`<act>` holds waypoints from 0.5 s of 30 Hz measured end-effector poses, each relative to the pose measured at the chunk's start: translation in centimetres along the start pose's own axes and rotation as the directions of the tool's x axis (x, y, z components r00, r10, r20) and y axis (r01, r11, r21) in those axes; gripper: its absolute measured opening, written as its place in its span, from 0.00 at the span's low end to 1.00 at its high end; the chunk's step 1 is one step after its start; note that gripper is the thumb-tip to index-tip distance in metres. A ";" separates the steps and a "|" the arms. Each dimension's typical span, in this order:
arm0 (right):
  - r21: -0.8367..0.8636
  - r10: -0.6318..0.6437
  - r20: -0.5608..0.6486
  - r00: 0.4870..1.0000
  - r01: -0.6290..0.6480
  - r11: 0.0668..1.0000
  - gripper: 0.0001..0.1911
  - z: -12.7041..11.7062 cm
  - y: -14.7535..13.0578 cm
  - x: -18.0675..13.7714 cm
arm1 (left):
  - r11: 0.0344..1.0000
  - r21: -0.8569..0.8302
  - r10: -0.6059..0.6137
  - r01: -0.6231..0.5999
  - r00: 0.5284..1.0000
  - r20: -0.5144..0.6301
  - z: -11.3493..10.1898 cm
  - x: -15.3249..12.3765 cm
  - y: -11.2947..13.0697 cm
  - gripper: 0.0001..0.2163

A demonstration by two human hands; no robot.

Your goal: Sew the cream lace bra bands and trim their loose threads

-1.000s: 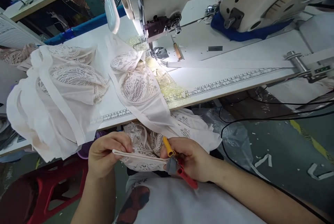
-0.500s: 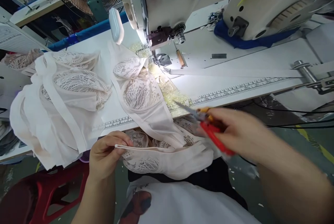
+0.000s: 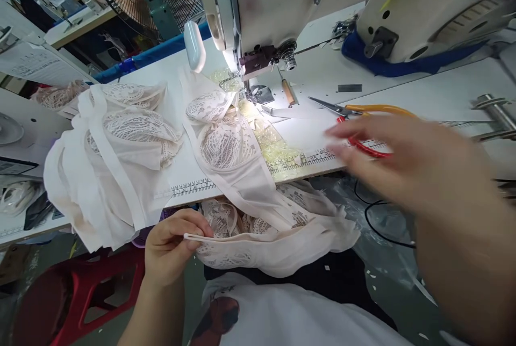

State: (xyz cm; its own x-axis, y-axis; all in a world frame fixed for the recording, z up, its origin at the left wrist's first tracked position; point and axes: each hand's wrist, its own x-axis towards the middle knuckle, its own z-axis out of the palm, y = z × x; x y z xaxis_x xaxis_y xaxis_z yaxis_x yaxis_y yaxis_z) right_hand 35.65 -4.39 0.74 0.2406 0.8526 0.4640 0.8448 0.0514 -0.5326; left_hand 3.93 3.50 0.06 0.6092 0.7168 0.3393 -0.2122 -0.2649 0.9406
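My left hand (image 3: 177, 246) pinches the end of a folded pale band of a lace bra (image 3: 262, 252) between thumb and fingers. The bra hangs over my lap below the table edge, its cups partly hidden by the band. Orange-and-red-handled scissors (image 3: 350, 111) lie on the table with their blades pointing left. Just in front of them is my right hand (image 3: 415, 168), smeared by motion, its fingers stretched out and apart from the handles. Another white lace section (image 3: 229, 144) runs from the sewing machine needle down over the table edge.
The sewing machine (image 3: 266, 13) stands over the table's back. A pile of white lace bras (image 3: 116, 147) lies at left. A wooden-handled awl (image 3: 287, 91) sits beside the needle. A printed ruler (image 3: 189, 189) follows the front edge. A red stool (image 3: 97, 287) is below left.
My right hand has carried the scissors up and to the right and let them go on the table. My left hand keeps its pinch on the bra band. The view has shifted slightly.
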 end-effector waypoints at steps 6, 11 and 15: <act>0.671 -0.399 0.316 0.861 0.095 0.735 0.21 7.0 -8.2 -4.6 | 0.999 0.025 0.029 -0.028 0.999 -0.014 -0.1 -0.4 0.7 0.05; 0.697 -0.389 0.256 0.885 0.110 0.709 0.03 7.7 -8.3 -5.1 | 0.993 0.098 0.070 -0.070 0.998 0.004 -1.5 -1.6 1.5 0.06; 0.677 -0.434 0.241 0.868 0.170 0.716 0.03 5.7 -8.8 -4.7 | 0.967 0.208 0.145 -0.146 0.989 0.020 -2.3 -2.3 2.6 0.06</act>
State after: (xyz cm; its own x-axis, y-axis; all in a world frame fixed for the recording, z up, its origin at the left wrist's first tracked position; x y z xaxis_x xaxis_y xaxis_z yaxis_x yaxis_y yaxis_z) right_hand 24.38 -5.84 -0.79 -0.2735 0.8431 0.4630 0.3227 0.5339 -0.7815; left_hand 0.22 2.70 1.74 0.5871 0.6576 0.4720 -0.1352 -0.4953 0.8582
